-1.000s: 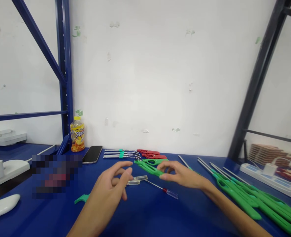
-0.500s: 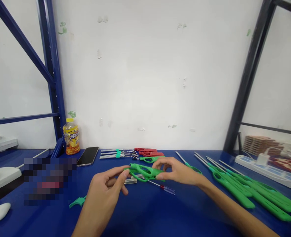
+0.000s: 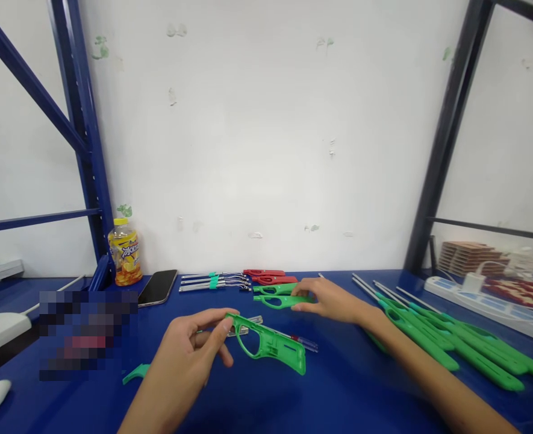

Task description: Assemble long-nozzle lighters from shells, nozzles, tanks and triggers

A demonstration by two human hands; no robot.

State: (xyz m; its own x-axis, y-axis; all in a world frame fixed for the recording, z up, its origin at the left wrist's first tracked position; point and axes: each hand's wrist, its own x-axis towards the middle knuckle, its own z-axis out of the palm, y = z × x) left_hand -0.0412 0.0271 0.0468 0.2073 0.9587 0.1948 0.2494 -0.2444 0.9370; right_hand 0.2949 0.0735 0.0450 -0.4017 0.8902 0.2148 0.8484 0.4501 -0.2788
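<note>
The left hand [image 3: 196, 346] pinches a green shell [image 3: 279, 346] by its tip — the rest juts rightward. The right hand [image 3: 324, 299] curls at another shell's end [image 3: 288, 301] — I cannot tell whether it grips. Below it lies a screwdriver [image 3: 308, 344].

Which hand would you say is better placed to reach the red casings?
Probably the right hand: it is at a green casing lying near the red casings. The left hand is farther away, pinching a green half-casing.
</note>
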